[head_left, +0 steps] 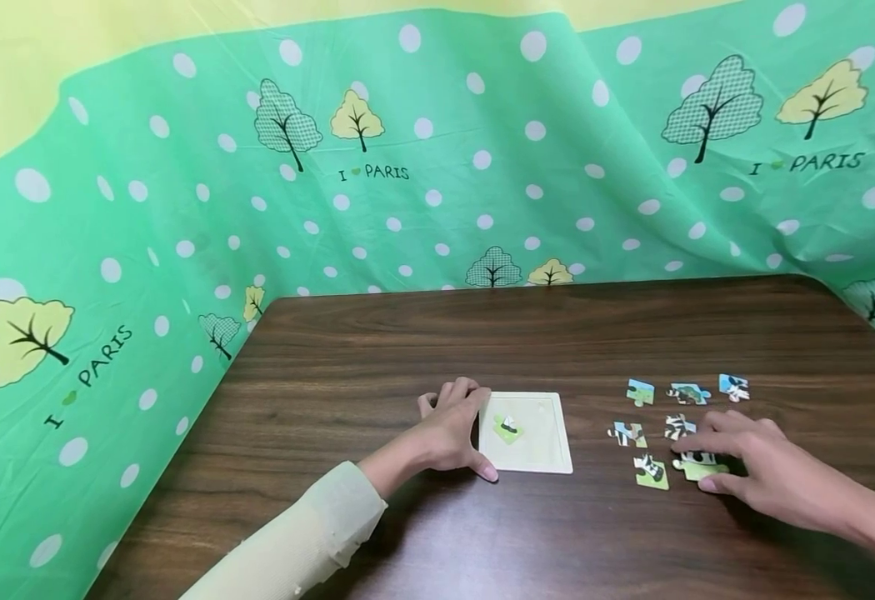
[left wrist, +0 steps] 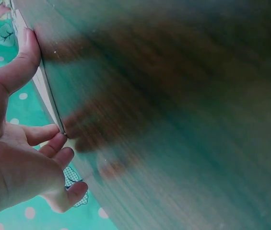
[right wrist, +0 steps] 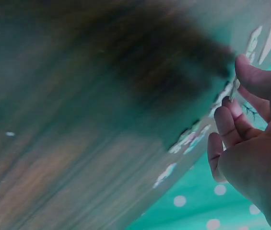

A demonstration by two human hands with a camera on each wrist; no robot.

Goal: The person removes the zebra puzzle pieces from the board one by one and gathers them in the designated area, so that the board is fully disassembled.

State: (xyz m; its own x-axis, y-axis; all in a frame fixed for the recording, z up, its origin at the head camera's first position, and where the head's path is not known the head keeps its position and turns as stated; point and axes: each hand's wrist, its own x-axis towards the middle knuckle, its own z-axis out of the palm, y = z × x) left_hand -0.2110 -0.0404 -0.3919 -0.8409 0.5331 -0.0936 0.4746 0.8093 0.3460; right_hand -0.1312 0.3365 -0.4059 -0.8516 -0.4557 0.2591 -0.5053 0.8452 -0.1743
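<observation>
A square, pale puzzle tray lies on the table, with one green and white jigsaw piece inside it, towards its left. My left hand holds the tray's left side, thumb at the near corner and fingers at the far one. To the right, my right hand pinches a green jigsaw piece with a black-and-white print between thumb and fingers, low over the table. The fingers hide part of that piece. Close by lie a zebra-head piece and a striped piece.
More loose pieces lie near the right hand: a striped one, a blue-green one, a dark green one and a blue one. A green dotted cloth hangs behind the brown wooden table.
</observation>
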